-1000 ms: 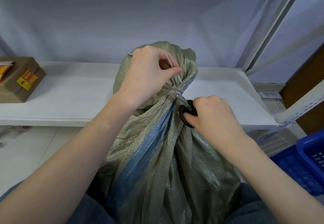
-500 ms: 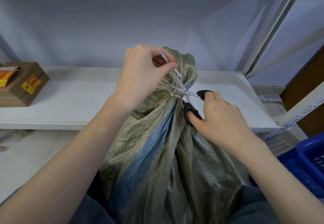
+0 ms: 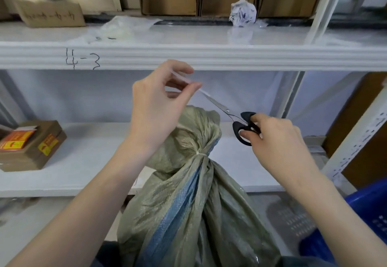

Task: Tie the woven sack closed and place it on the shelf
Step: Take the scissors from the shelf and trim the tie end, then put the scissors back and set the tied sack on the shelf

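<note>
The olive-green woven sack (image 3: 188, 199) with a blue stripe stands upright in front of me, leaning against the white shelf (image 3: 88, 162). Its neck is cinched by a thin white tie (image 3: 200, 153). My left hand (image 3: 159, 107) is raised above the sack, pinching a cut-off white strip (image 3: 184, 78) between thumb and fingers. My right hand (image 3: 274, 141) grips black-handled scissors (image 3: 240, 126) to the right of the sack's top, blades pointing up-left toward the left hand.
A brown cardboard box (image 3: 31, 145) with yellow and red labels sits on the shelf at the left. The upper shelf (image 3: 209, 55) marked "4-3" carries cardboard boxes, plastic film and a crumpled white ball (image 3: 243, 14). A blue plastic crate (image 3: 356, 220) stands at the lower right.
Both hands lifted away from the sack's neck: the left hand rose with the cut strip, the right drew the scissors up and to the right. My view tilted upward.
</note>
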Available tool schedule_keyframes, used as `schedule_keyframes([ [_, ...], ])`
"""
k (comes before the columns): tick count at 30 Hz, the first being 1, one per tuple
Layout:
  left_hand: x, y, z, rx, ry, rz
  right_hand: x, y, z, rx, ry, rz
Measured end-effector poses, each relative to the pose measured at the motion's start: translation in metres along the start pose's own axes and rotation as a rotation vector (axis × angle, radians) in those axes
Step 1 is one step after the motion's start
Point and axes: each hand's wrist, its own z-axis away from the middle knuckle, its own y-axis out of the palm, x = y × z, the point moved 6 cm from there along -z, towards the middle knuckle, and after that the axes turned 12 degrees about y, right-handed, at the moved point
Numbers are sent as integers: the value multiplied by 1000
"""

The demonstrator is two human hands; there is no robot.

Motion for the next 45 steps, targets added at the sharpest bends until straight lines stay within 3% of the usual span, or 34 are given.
schedule_keyframes([
  [6, -15, -11, -29, -11, 111, -29, 20, -63, -31, -268, 45, -150],
  [10, -14, -13, -47, -14, 164, -44, 44, -87, -73, -334, 42, -178],
  [20, -2, -10, -83, 20, 364, -193, 112, -52, -162, -98, 67, -2],
  [28, 8, -1, -91, 37, 406, -224, 116, -39, -179, -79, 69, 29],
  [32, 5, 4, -90, 46, 426, -242, 117, -64, -166, -237, -55, -101],
  [35, -1, 12, -90, 69, 449, -278, 114, -92, -135, -373, -312, -317],
  [40, -15, 36, -96, 112, 468, -292, 102, -116, -82, -306, -628, -423],
  [45, -29, 56, -104, 116, 377, -264, 83, -121, -75, -315, -680, -342],
])
